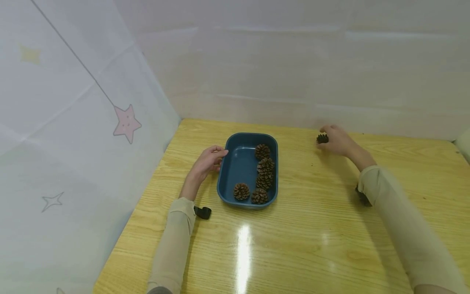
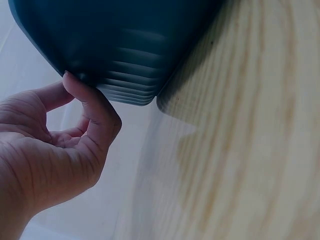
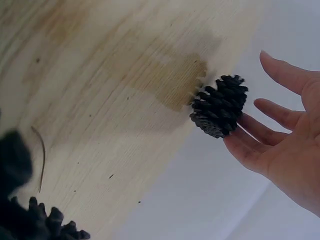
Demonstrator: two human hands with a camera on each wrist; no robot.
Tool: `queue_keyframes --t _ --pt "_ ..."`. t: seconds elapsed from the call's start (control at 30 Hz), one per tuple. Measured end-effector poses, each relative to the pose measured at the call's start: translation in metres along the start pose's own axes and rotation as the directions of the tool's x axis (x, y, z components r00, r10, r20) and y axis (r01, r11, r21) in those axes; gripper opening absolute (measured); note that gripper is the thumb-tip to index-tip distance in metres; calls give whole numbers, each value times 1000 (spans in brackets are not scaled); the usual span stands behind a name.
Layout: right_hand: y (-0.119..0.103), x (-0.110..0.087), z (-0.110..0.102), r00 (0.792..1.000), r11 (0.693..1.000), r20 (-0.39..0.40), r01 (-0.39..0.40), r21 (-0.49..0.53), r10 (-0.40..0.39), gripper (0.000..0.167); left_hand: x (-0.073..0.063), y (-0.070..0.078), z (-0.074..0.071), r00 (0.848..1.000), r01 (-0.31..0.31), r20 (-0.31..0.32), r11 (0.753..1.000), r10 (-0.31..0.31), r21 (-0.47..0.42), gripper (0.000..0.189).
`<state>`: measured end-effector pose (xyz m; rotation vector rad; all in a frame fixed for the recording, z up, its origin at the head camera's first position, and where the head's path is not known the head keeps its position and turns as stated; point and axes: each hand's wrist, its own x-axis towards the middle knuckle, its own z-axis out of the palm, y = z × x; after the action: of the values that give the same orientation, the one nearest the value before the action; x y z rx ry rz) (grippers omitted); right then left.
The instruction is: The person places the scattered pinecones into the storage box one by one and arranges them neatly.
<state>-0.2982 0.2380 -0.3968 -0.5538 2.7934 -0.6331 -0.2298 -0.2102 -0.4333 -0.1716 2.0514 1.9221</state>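
While pinching the left rim of a blue tub (image 1: pixel 235 165) with the left hand (image 1: pixel 206 162), touching a dark pinecone (image 1: pixel 322 139) at the far right with the right hand (image 1: pixel 338 142). From the left wrist view, can make out one digit bent against the tub's ridged outer wall. From the right wrist view, can see fairly straight fingers (image 3: pixel 265 135) spread about the dark pinecone, some touching its side, one held apart; not clenched. Cannot tell lifted from resting on the wooden table (image 1: pixel 304 228).

Around the wrists, note beige sleeves (image 1: pixel 172 241) and, just beside the left cuff, a small black device (image 1: pixel 203 212); near the right cuff, a dark shape (image 1: pixel 362 197), partly hidden and too unclear to name. Inside the tub, find several brown pinecones (image 1: pixel 265 179), lined up along the right side from far to near, plus a lone cone (image 1: pixel 241 191) at the near left, just beside the row's near end. On the near side of the tub, notice a bright streak of glare (image 1: pixel 243 257). Beyond the far table edge, see a pale sheet (image 1: pixel 275 65); along the left, a white hanging (image 1: pixel 73 163) printed with a pink star (image 1: pixel 127 123).
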Motion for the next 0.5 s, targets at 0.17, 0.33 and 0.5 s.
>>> queue_keyframes --t 0.17,0.33,0.5 --pt "9 6 3 999 1000 35 2 -29 -1 63 -1 0 1 1000 -3 1 1000 3 -1 21" --pt "17 7 5 995 999 98 9 -37 -6 55 0 0 2 1000 -2 0 1000 2 -10 21" --pt "24 4 5 993 999 114 4 -48 2 58 1 -1 4 1000 6 1 1000 -6 -13 21"
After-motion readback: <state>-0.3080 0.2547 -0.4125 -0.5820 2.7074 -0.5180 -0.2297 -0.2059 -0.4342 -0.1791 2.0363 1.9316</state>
